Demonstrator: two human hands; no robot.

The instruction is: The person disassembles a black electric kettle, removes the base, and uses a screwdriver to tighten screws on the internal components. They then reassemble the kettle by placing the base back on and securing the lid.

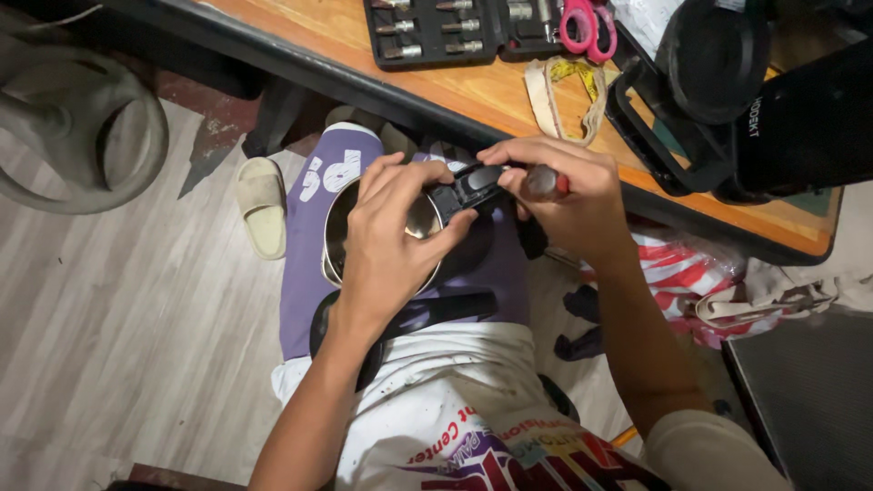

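Gripping the steel pot point(338, 238) on the lap, the left hand point(393, 238) steadies its black handle point(471, 185) while the right hand point(568, 195) holds a screwdriver point(543, 182) there, likely needing careful tip alignment.

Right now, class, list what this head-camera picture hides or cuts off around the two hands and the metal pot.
- Metal pot: mostly covered by the left hand; its inside is unseen.
- Tool tip: the right hand wraps the screwdriver, so only the handle end shows.
- Black handle part: its joint with the pot lies under fingers.
- Socket set and pink scissors: cut off by the top edge.
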